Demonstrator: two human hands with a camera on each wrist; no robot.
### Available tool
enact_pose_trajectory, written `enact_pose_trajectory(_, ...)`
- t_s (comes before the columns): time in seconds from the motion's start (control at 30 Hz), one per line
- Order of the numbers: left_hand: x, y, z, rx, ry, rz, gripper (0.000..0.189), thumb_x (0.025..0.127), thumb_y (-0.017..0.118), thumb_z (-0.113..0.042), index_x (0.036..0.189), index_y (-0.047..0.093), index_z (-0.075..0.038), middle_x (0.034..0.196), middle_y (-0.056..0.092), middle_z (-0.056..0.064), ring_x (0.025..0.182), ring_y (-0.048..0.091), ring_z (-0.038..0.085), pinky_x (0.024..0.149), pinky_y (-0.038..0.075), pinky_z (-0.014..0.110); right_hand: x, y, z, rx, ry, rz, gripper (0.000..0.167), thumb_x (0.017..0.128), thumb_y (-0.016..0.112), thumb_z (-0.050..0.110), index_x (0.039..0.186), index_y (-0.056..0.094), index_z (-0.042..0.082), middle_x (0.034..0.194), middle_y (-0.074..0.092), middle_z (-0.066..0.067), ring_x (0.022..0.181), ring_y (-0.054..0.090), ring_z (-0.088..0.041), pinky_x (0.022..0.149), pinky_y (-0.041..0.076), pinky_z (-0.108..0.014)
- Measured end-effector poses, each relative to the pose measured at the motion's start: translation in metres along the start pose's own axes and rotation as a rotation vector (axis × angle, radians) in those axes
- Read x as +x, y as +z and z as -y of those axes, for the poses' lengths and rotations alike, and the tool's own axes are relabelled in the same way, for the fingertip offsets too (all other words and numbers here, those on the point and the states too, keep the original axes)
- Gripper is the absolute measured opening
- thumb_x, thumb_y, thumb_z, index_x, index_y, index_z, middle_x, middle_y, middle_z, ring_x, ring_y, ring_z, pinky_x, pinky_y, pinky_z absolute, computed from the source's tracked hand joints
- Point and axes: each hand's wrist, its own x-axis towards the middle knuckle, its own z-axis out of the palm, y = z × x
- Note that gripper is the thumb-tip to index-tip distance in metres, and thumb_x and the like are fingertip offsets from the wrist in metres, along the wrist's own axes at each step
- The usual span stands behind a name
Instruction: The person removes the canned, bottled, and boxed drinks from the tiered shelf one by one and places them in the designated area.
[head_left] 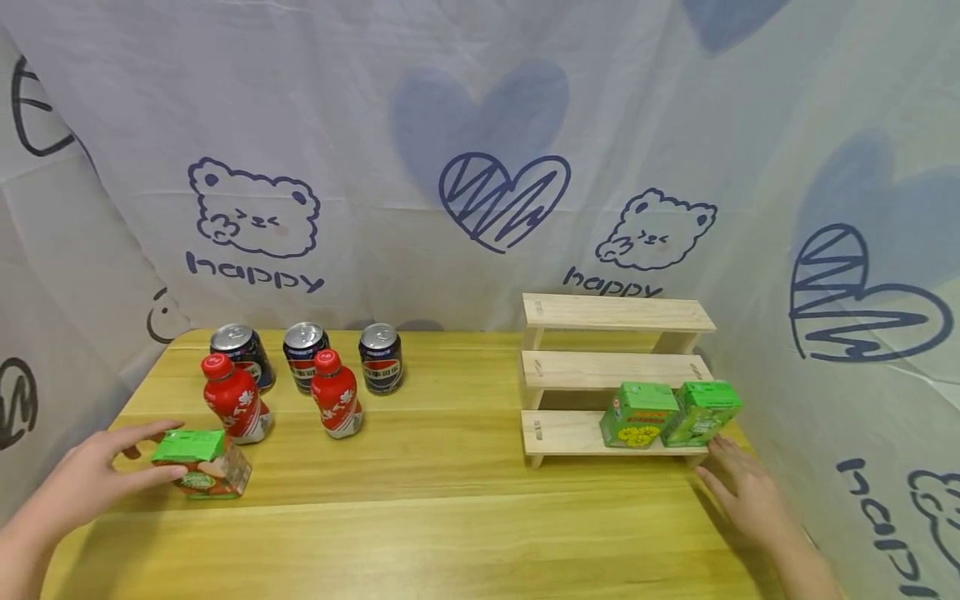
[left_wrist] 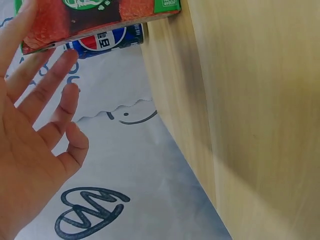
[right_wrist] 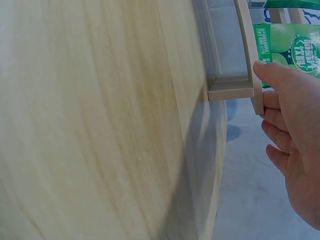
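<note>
The wooden table point(head_left: 375, 542) runs off the bottom. The tiered shelf point(head_left: 585, 369) has its lowest right end gripped by the right hand point(head_left: 753, 500), fingers point(right_wrist: 277, 137) partly hidden. The left hand point(head_left: 93, 479) pinches a red-green carton point(head_left: 213, 475) before the left red bottle point(head_left: 236, 404); table contact is unclear.

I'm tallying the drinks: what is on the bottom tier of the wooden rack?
A flower-printed green drink carton and, to its right, a second green drink carton stand on the bottom tier, toward its right end. They hide the tier beneath and directly behind them.
</note>
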Motion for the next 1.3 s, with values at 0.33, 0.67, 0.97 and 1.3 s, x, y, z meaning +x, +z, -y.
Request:
enact_pose_trajectory(0.33, -0.014, -0.008, -0.023, 0.140, 0.012, -0.284, 0.060, 0.079, 0.075, -0.049, 0.116, 0.063, -0.004, 0.118, 0.060, 0.029, 0.102, 0.045, 0.049, 0.084, 0.031, 0.064, -0.001, 0.001, -0.001, 0.004, -0.012, -0.018, 0.048, 0.093, 0.065, 0.023, 0.126, 0.057, -0.010, 0.133, 0.052, -0.033, 0.121, 0.048, -0.053, 0.099, 0.035, -0.064)
enact_pose_trajectory(0.67, -0.014, -0.030, -0.056, 0.286, 0.057, -0.450, 0.061, 0.076, 0.073, -0.057, 0.110, 0.064, -0.007, 0.112, 0.062, 0.024, 0.105, 0.044, 0.045, 0.084, 0.028, 0.063, -0.001, -0.001, 0.001, -0.001, 0.003, 0.004, 0.050, 0.095, 0.062, 0.026, 0.126, 0.056, -0.011, 0.134, 0.051, -0.034, 0.122, 0.048, -0.053, 0.098, 0.035, -0.065)
enact_pose_trajectory(0.97, -0.003, -0.042, -0.104, 0.295, 0.215, -0.490, 0.063, 0.072, 0.074, -0.060, 0.108, 0.067, -0.010, 0.109, 0.064, 0.018, 0.101, 0.047, 0.038, 0.081, 0.031, 0.059, 0.000, -0.001, 0.000, -0.008, 0.003, 0.002, 0.050, 0.095, 0.062, 0.026, 0.127, 0.056, -0.012, 0.134, 0.051, -0.034, 0.122, 0.048, -0.053, 0.100, 0.035, -0.064)
enact_pose_trajectory(1.3, 0.028, -0.038, -0.157, 0.257, 0.516, -0.527, 0.067, 0.079, 0.058, -0.073, 0.106, 0.069, -0.013, 0.104, 0.068, 0.010, 0.104, 0.052, 0.033, 0.078, 0.034, 0.050, 0.000, -0.001, 0.001, -0.018, 0.002, 0.000, 0.050, 0.094, 0.063, 0.027, 0.127, 0.056, -0.011, 0.134, 0.052, -0.033, 0.122, 0.048, -0.053, 0.099, 0.036, -0.064)
